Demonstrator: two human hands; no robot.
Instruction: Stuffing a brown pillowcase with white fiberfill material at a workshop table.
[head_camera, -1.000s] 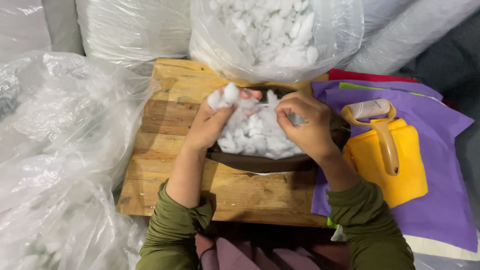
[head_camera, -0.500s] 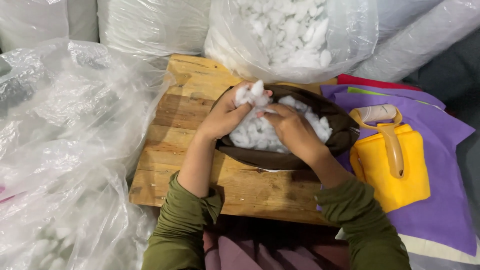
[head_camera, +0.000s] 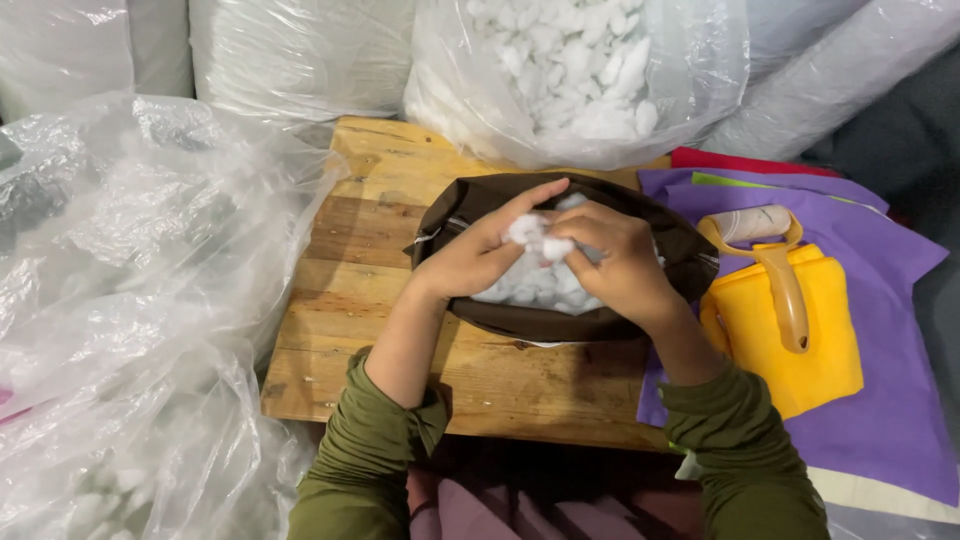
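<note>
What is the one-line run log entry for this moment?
left hand: on white stuffing | right hand: pinching stuffing | brown fabric cover: open, on wooden board

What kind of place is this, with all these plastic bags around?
Probably a small stuffing or sewing workshop: big clear bags of white fibre filling, a brown fabric cover being filled on a wooden board, and stacked coloured cloth.
</note>
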